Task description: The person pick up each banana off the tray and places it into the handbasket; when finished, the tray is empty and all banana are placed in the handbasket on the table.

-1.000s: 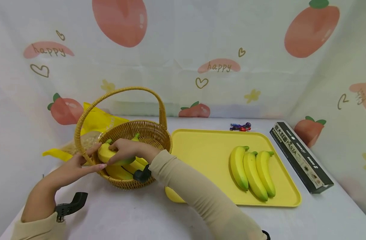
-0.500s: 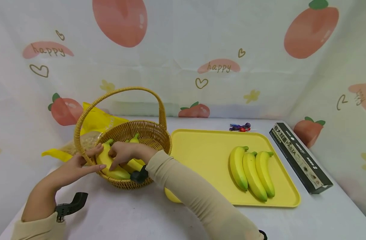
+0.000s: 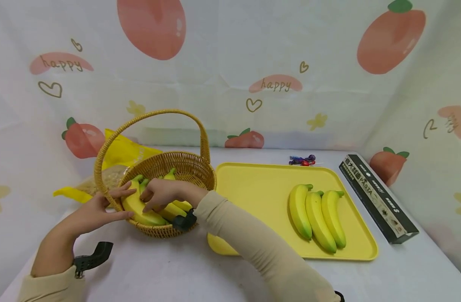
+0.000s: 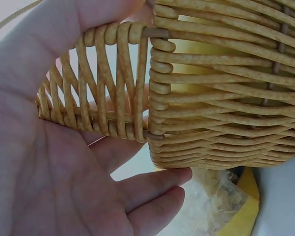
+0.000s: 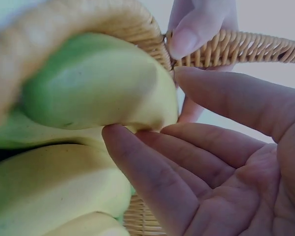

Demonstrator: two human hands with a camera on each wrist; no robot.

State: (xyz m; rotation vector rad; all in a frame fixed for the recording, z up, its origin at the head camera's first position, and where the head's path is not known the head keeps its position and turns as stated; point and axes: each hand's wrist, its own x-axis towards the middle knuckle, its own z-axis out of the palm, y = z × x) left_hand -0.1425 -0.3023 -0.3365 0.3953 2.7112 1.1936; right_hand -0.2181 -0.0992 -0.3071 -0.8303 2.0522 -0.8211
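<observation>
At the left of the head view stands a wicker basket (image 3: 177, 160) with a tall arched handle (image 3: 166, 111). My left hand (image 3: 96, 212) grips the basket where the handle joins the rim, thumb on one side and fingers on the other. A yellow banana (image 3: 140, 213) with green ends lies in the basket along its left wall. My right hand (image 3: 163, 193) is inside the basket, its fingertips touching that banana (image 5: 108, 88); the thumb is by the banana's edge, not curled round it. More bananas (image 5: 54, 187) lie beside it, partly hidden by the right hand.
A yellow tray (image 3: 253, 184) is right of the basket, with three bananas (image 3: 319, 216) at its right side. Beyond the tray are wrapped lollipops (image 3: 303, 160). A black pasta box (image 3: 379, 199) lies at the right. Behind the basket leans a yellow bag (image 3: 122, 151).
The banana that my right hand held crosswise has gone down into the basket and turned to lie along the left wall. My right fingers have loosened on it. The left hand barely moved.
</observation>
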